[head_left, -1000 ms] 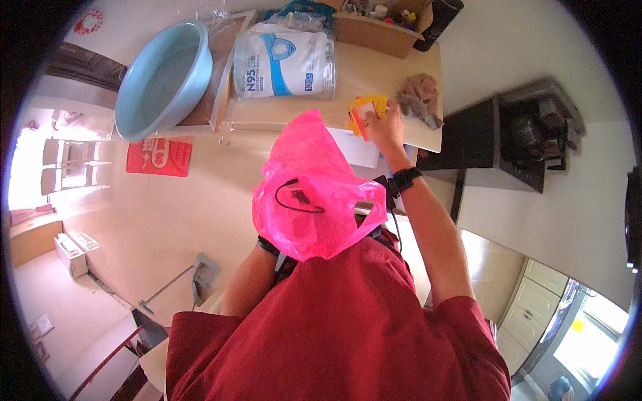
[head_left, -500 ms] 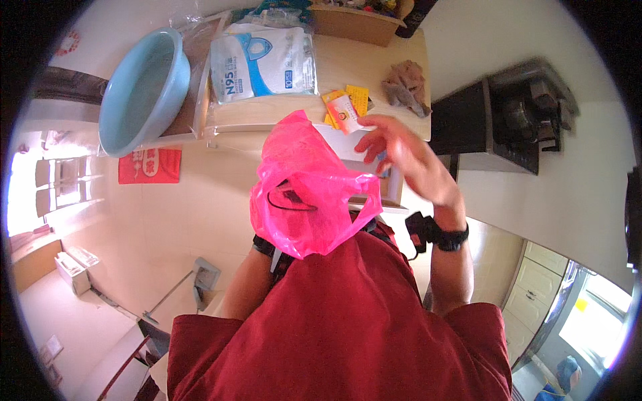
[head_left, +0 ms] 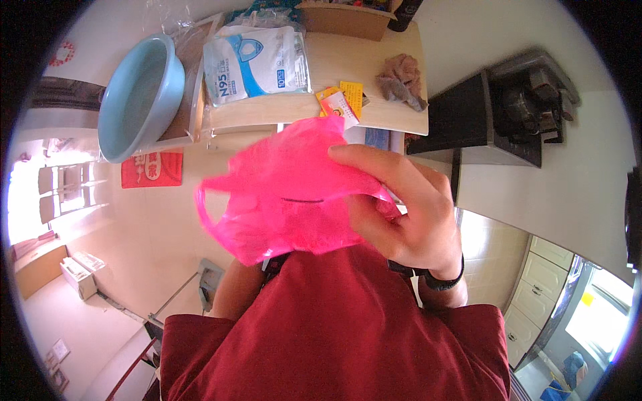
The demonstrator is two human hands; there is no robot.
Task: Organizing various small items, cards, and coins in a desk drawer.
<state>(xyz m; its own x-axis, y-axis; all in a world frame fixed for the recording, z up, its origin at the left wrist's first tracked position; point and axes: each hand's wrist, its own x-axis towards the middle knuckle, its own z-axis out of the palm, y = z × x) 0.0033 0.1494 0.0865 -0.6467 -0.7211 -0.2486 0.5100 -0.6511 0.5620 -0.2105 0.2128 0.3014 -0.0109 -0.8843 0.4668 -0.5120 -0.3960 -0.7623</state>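
Head view, right hand: my right hand (head_left: pixel 401 207) was closed on the crumpled pink plastic bag (head_left: pixel 287 194), fingers curled over its right side.
Head view, left hand: hidden behind the bag; I could not tell its grip.
Head view, bag: held up before my red shirt (head_left: pixel 334 327), off the pale wooden table (head_left: pixel 374 67).
Head view, table: a light blue round basin (head_left: pixel 137 93) overhung its left edge; a brown crumpled cloth (head_left: pixel 402 80) lay near its right edge.
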